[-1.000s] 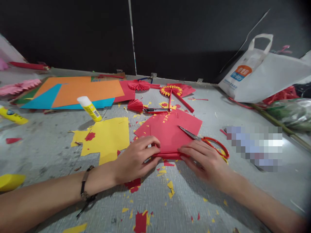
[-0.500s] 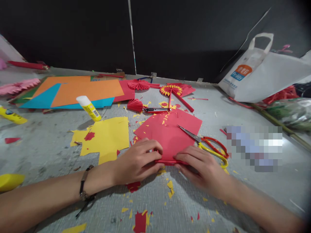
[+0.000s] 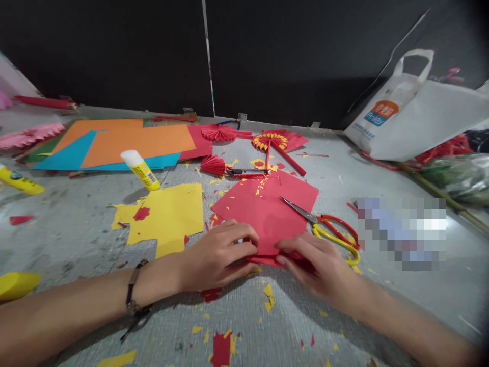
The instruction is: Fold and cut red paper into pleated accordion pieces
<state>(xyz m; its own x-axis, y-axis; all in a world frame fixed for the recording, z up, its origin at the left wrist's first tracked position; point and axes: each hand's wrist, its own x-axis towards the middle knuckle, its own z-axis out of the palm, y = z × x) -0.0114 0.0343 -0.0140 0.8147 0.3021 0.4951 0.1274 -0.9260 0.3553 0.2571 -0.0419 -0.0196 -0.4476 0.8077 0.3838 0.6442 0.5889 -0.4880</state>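
A red sheet of paper (image 3: 267, 216) lies in front of me, its near edge folded into a narrow strip. My left hand (image 3: 221, 252) grips the left end of that fold between thumb and fingers. At the right end, my right hand (image 3: 315, 257) pinches the folded edge, which is slightly lifted. Scissors (image 3: 311, 216) with red and yellow handles rest partly on the sheet, blades pointing away to the left, right beside my right hand. Beyond the sheet are a box cutter (image 3: 248, 172) and a small pleated red paper fan (image 3: 213, 165).
Yellow paper (image 3: 179, 214) and a glue stick (image 3: 140, 169) are on the left. Orange sheets (image 3: 141, 145) are stacked behind them. Pleated rosettes (image 3: 270, 141) lie at the back. A white bag (image 3: 408, 117) stands at right, near a black wall (image 3: 267, 56). Paper scraps (image 3: 268, 290) litter the surface.
My right hand's fingers have shifted and lifted the right end of the folded edge a little. My left hand stays almost in place on the fold.
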